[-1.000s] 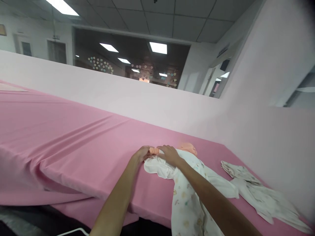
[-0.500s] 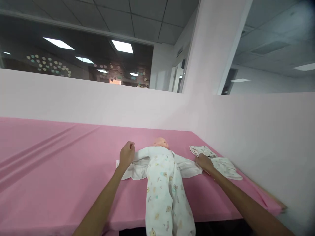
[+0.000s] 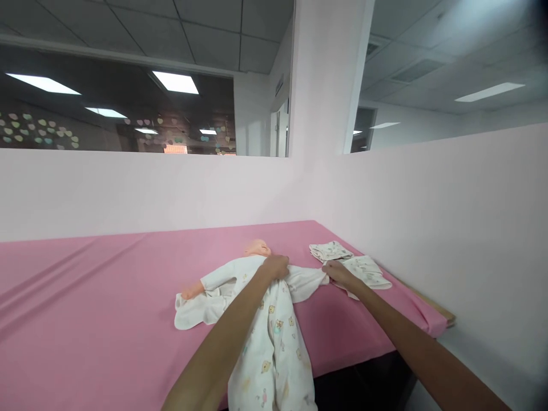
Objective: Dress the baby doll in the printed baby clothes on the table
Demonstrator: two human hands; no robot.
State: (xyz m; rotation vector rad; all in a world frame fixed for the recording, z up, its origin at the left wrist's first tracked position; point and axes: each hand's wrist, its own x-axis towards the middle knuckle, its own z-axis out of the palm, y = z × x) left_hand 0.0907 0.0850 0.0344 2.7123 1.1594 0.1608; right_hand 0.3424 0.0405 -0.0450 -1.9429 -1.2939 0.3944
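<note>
A baby doll [image 3: 257, 248] lies on its back on the pink-covered table, its head toward the wall. It wears a white romper [image 3: 268, 342] printed with small bears, over a white long-sleeved top. My left hand [image 3: 277, 266] is closed on the cloth at the doll's shoulder, near the neck. The cuff of the outstretched right-side sleeve [image 3: 306, 279] is pinched in my right hand [image 3: 340, 273]. At the left, the doll's bare hand [image 3: 193, 290] pokes out of its sleeve, above a spread white cloth flap [image 3: 197, 313].
Folded printed cloths [image 3: 363, 269] lie beyond my right hand along the table's right side. The pink sheet [image 3: 107, 308] covers the table up to the white walls [image 3: 149, 194], which meet in a corner. Windows sit above.
My left hand has moved right, from beside the left-side sleeve to the doll's shoulder, uncovering the doll's hand. My right hand stays at the other cuff. The view has turned right.
</note>
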